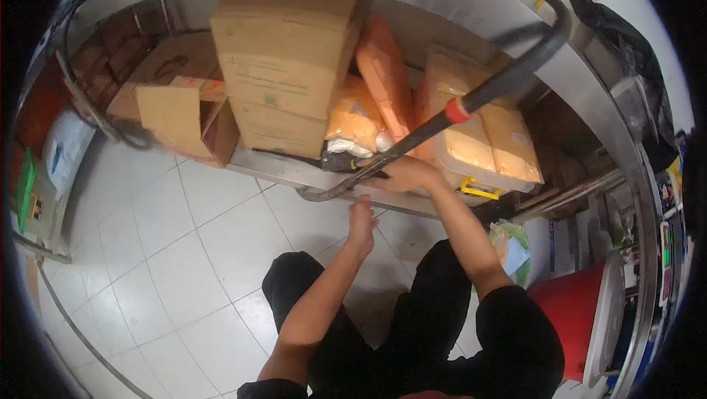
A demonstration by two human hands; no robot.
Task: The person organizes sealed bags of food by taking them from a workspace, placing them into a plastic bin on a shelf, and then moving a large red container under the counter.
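Left hand point(361, 225) hovers, fingers loosely parted; right hand point(406, 175) reaches a black bundle point(339, 162), its grip hidden.

Carton point(276, 86), packets point(358, 117) on metal shelf point(276, 168)

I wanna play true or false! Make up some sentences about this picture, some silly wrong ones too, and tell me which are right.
1. The right hand is by the edge of the shelf. True.
2. The left hand is higher in the picture than the right hand. False: the left hand is lower.
3. The tall box is left of the orange packets. True.
4. The small box is shut. False: the small box has its flap open.
5. The black bar has a red band. True.
6. The tub's handle is blue. False: the handle is yellow.
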